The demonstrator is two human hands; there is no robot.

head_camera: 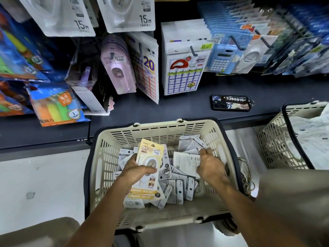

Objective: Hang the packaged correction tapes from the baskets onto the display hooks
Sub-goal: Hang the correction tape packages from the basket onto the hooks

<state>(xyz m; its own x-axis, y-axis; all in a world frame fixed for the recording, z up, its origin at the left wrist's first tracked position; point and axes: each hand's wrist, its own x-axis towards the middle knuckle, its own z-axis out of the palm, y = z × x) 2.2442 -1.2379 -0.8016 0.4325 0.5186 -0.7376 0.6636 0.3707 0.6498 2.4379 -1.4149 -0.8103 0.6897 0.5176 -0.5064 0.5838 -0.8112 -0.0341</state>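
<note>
1. The cream basket (160, 132) with the dark rim was our anchor here. It sat on the pale floor right below the edge of the dark shelf (195, 104).
2. Inside the basket lay a loose heap of correction tape packs (176, 191), mostly back-side up, white and grey.
3. Our left hand (137, 172) was over the basket's left half, fingers curled around a small stack of packs. The top one, a yellow-and-white pack (151, 154), faced up with its hang hole pointing toward the shelf.
4. Our right hand (210, 166) was over the basket's right half, fingertips pinching a white pack (203, 146) near the far right corner — whether it was lifted clear of the heap, we couldn't tell.
5. Beyond the basket, on the shelf, a phone (229, 102) lay flat, screen up.
6. Above and behind the basket, display hooks (193, 50) carried label sheets, a blue calculator (222, 60) and pink tape packs (117, 68) — all pretty full.
7. To the right of the basket stood a second basket (277, 139) holding white packaging.
</note>
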